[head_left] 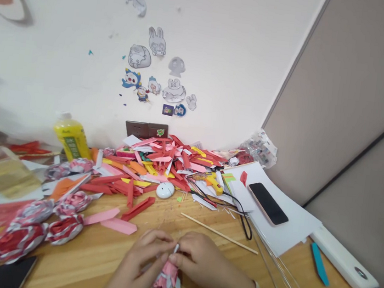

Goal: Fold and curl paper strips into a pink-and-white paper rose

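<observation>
A pink-and-white folded paper flower (165, 280) is between my two hands near the table's front edge, its bloom pointing down toward me. My left hand (146, 261) has its fingers closed on the flower's left side. From the right, my right hand (199, 258) pinches the upper end, where a thin whitish tip shows between the fingers. The fingers cover part of the flower. Beyond my left hand lie pink paper strips (118, 225). A wooden stick (218, 233) lies on the table past my right hand.
Finished-looking paper flowers (64, 229) sit at left. Behind is a heap of folded paper strips (166, 155) with a yellow glue gun (213, 182), a white earbud case (165, 190) and a yellow bottle (72, 137). A phone (268, 203) rests on white paper; metal wires (277, 264) lie at right.
</observation>
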Tool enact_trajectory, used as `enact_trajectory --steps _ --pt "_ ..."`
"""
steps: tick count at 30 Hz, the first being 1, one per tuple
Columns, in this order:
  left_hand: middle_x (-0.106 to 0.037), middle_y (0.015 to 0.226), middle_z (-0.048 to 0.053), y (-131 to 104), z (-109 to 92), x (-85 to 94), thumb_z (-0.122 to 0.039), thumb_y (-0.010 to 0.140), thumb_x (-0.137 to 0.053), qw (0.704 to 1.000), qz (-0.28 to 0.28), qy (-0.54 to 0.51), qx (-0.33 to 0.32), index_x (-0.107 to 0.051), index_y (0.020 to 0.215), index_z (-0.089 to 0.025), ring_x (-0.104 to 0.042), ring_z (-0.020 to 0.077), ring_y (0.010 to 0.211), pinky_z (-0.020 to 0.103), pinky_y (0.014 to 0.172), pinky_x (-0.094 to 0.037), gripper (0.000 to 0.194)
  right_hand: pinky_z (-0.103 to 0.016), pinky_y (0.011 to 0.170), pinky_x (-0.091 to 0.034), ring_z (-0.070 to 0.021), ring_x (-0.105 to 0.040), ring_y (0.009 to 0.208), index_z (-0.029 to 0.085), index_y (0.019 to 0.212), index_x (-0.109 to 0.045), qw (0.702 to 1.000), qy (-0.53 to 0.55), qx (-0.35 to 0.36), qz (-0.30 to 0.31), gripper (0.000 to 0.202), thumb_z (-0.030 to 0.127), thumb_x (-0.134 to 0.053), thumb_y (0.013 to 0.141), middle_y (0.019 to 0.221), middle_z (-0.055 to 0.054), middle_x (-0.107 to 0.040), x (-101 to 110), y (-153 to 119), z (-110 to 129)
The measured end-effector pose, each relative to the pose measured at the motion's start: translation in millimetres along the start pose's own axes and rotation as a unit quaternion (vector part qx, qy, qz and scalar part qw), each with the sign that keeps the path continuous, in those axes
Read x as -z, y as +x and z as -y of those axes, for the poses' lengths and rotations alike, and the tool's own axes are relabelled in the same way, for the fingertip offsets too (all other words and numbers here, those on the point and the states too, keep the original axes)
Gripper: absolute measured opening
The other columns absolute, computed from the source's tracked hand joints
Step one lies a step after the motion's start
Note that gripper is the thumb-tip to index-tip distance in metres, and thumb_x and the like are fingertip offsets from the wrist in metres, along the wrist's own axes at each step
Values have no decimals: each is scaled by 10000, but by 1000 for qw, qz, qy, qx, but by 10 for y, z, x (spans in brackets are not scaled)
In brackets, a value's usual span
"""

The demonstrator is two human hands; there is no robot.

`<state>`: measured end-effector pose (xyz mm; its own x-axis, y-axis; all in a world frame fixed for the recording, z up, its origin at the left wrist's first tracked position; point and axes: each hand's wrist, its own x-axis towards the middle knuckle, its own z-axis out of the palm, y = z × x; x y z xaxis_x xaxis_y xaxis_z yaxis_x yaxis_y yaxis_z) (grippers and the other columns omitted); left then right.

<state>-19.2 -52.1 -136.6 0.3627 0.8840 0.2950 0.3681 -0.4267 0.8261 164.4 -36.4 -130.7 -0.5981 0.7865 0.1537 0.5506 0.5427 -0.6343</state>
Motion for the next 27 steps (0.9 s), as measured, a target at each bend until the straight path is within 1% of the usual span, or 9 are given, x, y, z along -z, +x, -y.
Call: enact_trajectory --steps 3,6,10,12,14,17,21,24,27 --pt "-672 910 70 7 -13 -12 -319 816 -531 998 -3 -55 22 -722 867 -247 -626 216 898 309 802 -495 210 -220 591 -319 -129 -484 609 173 644 -635 1000 -4 0 -6 259 296 -584 866 626 15 -567 1 -1 1" --pt "-653 819 53 17 -15 -33 -378 802 -557 992 16 -112 59 -678 779 -212 -619 206 827 290 751 -490 207 -219 598 -330 -130 -494 610 175 656 -646 1000 20 4 -8 221 299 -629 839 621 20 -575 -6 -6 -9" --pt "-575 710 2 17 6 -52 -491 756 -607 981 22 -157 113 -584 720 -195 -564 170 716 258 662 -462 299 -228 627 -347 -136 -504 623 189 676 -666 998 55 28 -4 215 332 -636 834 618 23 -583 -25 -9 -27" --pt "-542 690 -14 13 25 -48 -546 741 -612 976 35 -170 132 -549 716 -194 -537 155 685 247 633 -443 359 -233 641 -352 -138 -507 637 192 666 -669 996 79 26 -12 227 340 -632 833 618 23 -580 -34 -7 -27" --pt "-520 679 -23 11 46 -41 -596 729 -607 972 47 -180 141 -526 705 -193 -518 146 672 240 615 -427 412 -230 640 -359 -136 -514 653 191 683 -679 991 132 7 -29 191 336 -659 805 639 24 -580 -43 -3 -22" --pt "-499 654 -35 18 75 -41 -653 701 -605 968 53 -196 151 -506 687 -192 -489 128 632 226 581 -400 471 -214 601 -368 -125 -515 644 178 720 -691 970 234 -45 -48 129 305 -708 740 662 30 -573 -54 4 -18" --pt "-476 590 -58 40 87 -56 -703 647 -615 959 44 -212 182 -482 653 -195 -443 101 549 210 530 -365 525 -200 551 -369 -115 -505 610 157 692 -670 948 303 -97 -25 92 243 -672 724 633 29 -573 -73 7 -41" --pt "-544 605 -35 59 63 -45 -677 606 -660 956 52 -203 204 -524 665 -188 -508 122 581 228 559 -398 511 -194 529 -362 -102 -494 573 144 681 -659 939 323 -118 -18 67 207 -661 706 607 33 -569 -100 3 -70" --pt "-646 681 17 69 35 -25 -574 622 -687 955 69 -189 218 -594 710 -178 -597 169 670 268 632 -452 416 -191 535 -368 -97 -501 571 145 726 -662 940 316 -124 -25 38 167 -643 702 626 34 -582 -127 5 -84"
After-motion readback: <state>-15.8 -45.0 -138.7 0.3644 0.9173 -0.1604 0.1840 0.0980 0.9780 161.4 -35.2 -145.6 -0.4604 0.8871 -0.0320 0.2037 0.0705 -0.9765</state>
